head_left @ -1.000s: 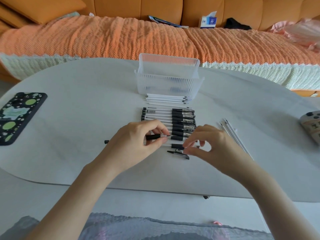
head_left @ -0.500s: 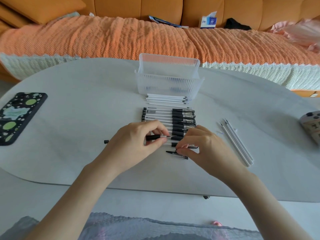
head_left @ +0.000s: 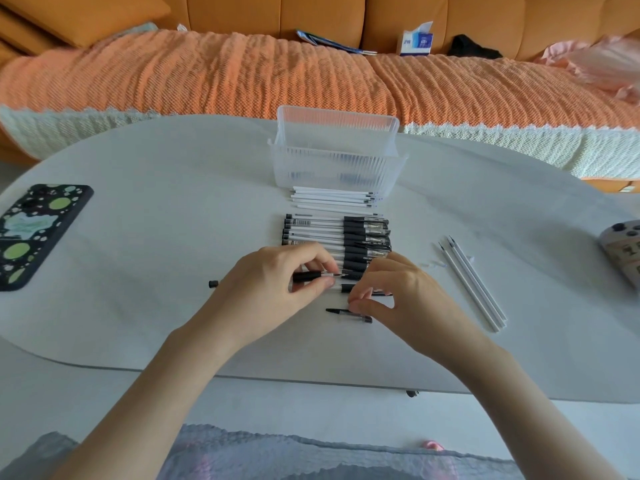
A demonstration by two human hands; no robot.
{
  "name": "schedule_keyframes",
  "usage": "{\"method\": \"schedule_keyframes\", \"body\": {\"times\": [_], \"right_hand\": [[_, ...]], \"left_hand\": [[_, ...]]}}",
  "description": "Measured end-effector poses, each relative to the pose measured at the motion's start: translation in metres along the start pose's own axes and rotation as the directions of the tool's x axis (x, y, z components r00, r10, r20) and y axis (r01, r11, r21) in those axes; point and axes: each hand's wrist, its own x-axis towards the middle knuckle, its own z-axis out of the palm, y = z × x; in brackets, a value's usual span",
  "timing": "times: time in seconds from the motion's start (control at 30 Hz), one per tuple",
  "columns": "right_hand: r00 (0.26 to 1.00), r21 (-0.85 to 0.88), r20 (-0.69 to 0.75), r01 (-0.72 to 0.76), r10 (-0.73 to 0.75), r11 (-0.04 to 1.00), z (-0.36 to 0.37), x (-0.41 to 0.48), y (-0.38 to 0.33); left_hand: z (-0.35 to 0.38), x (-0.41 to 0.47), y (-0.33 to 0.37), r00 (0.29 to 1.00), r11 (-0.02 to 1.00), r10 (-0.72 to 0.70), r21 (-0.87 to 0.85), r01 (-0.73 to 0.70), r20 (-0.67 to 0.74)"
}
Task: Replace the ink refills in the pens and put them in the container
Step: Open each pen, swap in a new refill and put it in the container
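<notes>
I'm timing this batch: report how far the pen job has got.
Done, likely: three refills lie aside at the right; what the container holds is unclear. In hand: the left hand and right hand both pinch one opened pen, a cap loose on the table. Left: a row of pens and a stack of refills before the container.

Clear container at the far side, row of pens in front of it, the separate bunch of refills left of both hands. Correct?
Not quite: the head view shows the separate bunch of refills right of the right hand, not left. The clear container does stand at the far side, the row of pens in front of it.
</notes>
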Motion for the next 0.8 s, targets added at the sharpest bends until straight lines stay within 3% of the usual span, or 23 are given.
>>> {"method": "schedule_keyframes", "body": {"times": [0.17,0.37,0.8], "right_hand": [[0.997,0.006,-0.072,-0.011,0.012,1.000,-0.006,0.000,-0.003],[0.979,0.346,-0.141,-0.091,0.147,0.934,-0.020,0.000,-0.012],[0.982,0.405,-0.145,-0.054,0.122,0.913,-0.014,0.002,-0.023]], "left_hand": [[0.000,0.000,0.000,1.000,1.000,0.004,-0.005,-0.004,-0.003],[0.000,0.000,-0.001,1.000,1.000,0.012,-0.017,-0.012,-0.002],[0.002,0.001,0.003,1.000,1.000,0.006,-0.030,-0.006,0.011]]}}
